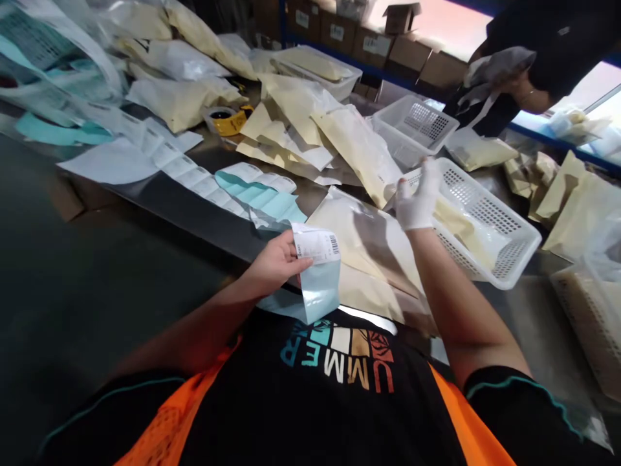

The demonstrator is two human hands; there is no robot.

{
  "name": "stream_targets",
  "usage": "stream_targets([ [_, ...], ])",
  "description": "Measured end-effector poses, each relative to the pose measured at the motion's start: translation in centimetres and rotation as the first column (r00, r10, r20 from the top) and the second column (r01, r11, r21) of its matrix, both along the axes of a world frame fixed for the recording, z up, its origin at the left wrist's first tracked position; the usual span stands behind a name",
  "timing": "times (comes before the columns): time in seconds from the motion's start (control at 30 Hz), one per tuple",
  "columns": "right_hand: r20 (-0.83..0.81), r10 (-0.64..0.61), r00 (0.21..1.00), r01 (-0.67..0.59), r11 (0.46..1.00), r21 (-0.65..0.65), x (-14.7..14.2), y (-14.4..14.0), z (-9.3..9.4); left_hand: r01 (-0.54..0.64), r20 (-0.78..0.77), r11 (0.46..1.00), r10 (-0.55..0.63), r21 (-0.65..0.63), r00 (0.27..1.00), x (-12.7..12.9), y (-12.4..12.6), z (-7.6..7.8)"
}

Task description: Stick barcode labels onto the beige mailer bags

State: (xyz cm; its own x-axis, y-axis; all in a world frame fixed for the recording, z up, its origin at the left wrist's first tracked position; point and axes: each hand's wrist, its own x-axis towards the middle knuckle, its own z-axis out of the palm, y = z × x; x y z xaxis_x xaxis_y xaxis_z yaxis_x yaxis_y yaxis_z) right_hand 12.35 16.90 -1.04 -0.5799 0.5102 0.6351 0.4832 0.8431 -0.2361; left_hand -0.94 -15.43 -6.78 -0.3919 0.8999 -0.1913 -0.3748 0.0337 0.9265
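Observation:
A strip of shipping labels (317, 246), printed with a barcode on white and backed in pale blue, hangs from my left hand (281, 259); thumb and fingers are closed on it. My right hand (420, 194), in a white glove, is over the near-left end of a white plastic basket (526, 249). Its thumb and fingers are apart and nothing shows between them; whether it touches the rim I cannot tell. Right in front of me lies a cream mailing bag (373, 239) in clear plastic. More folded label strip (264, 194) lies left of it.
Piled cream packages (301, 123) cover the middle of the table, with a yellow-black tape roll (227, 121) beside them. Another white basket (412, 123) stands behind. A co-worker's hand (517, 81) holds a grey item across the table. Boxes (339, 32) line the back shelf.

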Motion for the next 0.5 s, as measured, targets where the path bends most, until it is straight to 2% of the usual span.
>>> stream_targets([
  [0.03,0.008,0.168,0.986,-0.168,0.984,0.06,0.7,-3.1,-0.7,0.042,-0.015,0.999,-0.042,-0.004,0.999,0.3,0.0,0.3],
  [0.07,0.114,0.345,0.932,-0.355,0.931,0.088,1.3,-6.2,-1.2,0.08,-0.027,0.997,-0.08,-0.005,0.996,0.5,0.2,0.6],
  [0.1,0.217,0.444,0.869,-0.474,0.874,0.11,1.6,-9.2,-1.4,0.117,-0.038,0.993,-0.117,-0.006,0.992,0.8,0.3,0.9],
  [0.13,0.303,0.483,0.822,-0.538,0.833,0.13,1.8,-11.7,-1.4,0.147,-0.048,0.989,-0.148,-0.008,0.988,1.1,0.5,1.2],
  [0.17,0.368,0.48,0.797,-0.559,0.816,0.147,1.8,-13.8,-1.2,0.172,-0.059,0.985,-0.172,-0.008,0.983,1.4,0.7,1.6],
  [0.23,0.44,0.41,0.799,-0.525,0.832,0.178,1.9,-16.3,-0.7,0.207,-0.085,0.978,-0.206,-0.005,0.975,1.9,1.0,2.3],
  [0.33,0.521,0.363,0.772,-0.493,0.86,0.132,2.8,-17.5,-0.2,0.221,-0.135,0.975,-0.219,0.002,0.966,2.4,1.1,2.5],
  [0.43,0.593,0.392,0.704,-0.535,0.841,0.079,4.0,-18.2,-0.5,0.129,-0.091,0.991,-0.131,-0.019,0.987,2.6,1.3,1.4],
  [0.5,0.611,0.387,0.691,-0.547,0.832,0.092,4.6,-19.0,-0.8,0.071,-0.028,0.995,-0.074,-0.077,0.997,2.9,1.4,0.4],
])
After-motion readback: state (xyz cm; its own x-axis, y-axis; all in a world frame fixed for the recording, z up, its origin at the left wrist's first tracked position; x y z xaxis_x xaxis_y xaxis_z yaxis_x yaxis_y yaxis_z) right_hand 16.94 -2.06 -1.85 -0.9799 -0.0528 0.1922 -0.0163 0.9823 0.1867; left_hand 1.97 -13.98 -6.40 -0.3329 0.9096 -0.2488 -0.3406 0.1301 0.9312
